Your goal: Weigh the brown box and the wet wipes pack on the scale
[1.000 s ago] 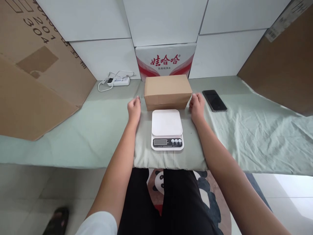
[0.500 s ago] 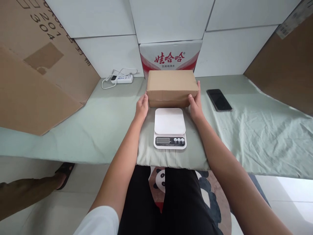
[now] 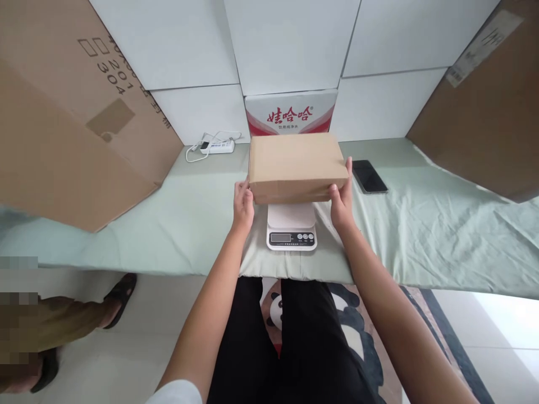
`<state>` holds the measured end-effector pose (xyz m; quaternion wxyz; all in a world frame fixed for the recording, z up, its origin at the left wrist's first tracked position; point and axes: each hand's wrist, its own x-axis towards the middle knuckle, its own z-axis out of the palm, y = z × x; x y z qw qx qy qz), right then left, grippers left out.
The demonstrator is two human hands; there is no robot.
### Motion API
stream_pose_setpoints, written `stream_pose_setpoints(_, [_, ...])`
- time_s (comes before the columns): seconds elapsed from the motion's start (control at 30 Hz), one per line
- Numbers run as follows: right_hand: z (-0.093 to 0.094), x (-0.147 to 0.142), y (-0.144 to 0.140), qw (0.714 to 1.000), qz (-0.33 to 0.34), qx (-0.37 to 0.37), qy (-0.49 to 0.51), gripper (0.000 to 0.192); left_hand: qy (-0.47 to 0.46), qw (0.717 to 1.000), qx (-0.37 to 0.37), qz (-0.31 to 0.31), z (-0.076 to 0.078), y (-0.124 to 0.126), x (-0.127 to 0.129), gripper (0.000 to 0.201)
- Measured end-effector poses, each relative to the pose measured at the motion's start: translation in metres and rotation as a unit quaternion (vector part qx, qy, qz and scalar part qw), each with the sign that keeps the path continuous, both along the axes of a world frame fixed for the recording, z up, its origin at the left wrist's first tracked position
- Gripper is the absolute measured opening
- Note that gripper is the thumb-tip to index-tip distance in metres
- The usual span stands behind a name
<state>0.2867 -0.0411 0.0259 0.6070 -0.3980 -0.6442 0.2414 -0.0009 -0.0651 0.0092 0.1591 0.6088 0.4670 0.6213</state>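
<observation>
The person is holding a closed brown cardboard box [image 3: 297,165] between both hands, gripping it at its two short ends. The left hand [image 3: 243,205] is pressing against the left end with the fingers curled around the lower edge, and the right hand [image 3: 342,197] is clasping the right end with the thumb lying up along the side. The box is sitting level, directly over the far part of a white digital kitchen scale [image 3: 291,227]; whether it is resting on the platform or hanging just above it cannot be told, since the box is covering that part of the scale. The scale's display and buttons are showing on the near side, facing the person.

The scale is standing on a folded pad on a table covered with a pale green cloth [image 3: 421,224]. A dark phone [image 3: 368,176] is lying flat on the cloth just right of the box. A white power strip [image 3: 217,147] with its cable is lying at the far left, near the wall. A red and white carton [image 3: 290,112] is standing upright behind the box. Large brown cardboard sheets [image 3: 63,112] are leaning at the left and right. Another person's sandalled foot [image 3: 120,292] is showing on the floor at the near left.
</observation>
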Motion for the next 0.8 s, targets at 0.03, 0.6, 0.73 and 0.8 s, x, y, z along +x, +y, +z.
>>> stream_pose_setpoints(0.03, [-0.002,0.001,-0.009,1.000,-0.009,-0.003,0.003,0.103,-0.004,1.000,-0.007,0.000,0.000,-0.010,0.002,0.074])
stream_pose_setpoints(0.6, [-0.006,0.001,-0.064,0.999,-0.014,-0.028,0.005,0.092,-0.041,0.998,-0.048,-0.005,-0.007,-0.053,0.004,0.069])
stream_pose_setpoints(0.73, [-0.006,0.002,-0.065,1.000,-0.018,-0.016,0.000,0.091,-0.048,0.998,-0.044,-0.009,-0.007,-0.055,0.003,0.067])
stream_pose_setpoints(0.8, [-0.007,0.002,-0.064,1.000,-0.018,-0.013,-0.001,0.090,-0.051,0.998,-0.041,-0.010,-0.007,-0.055,0.003,0.065])
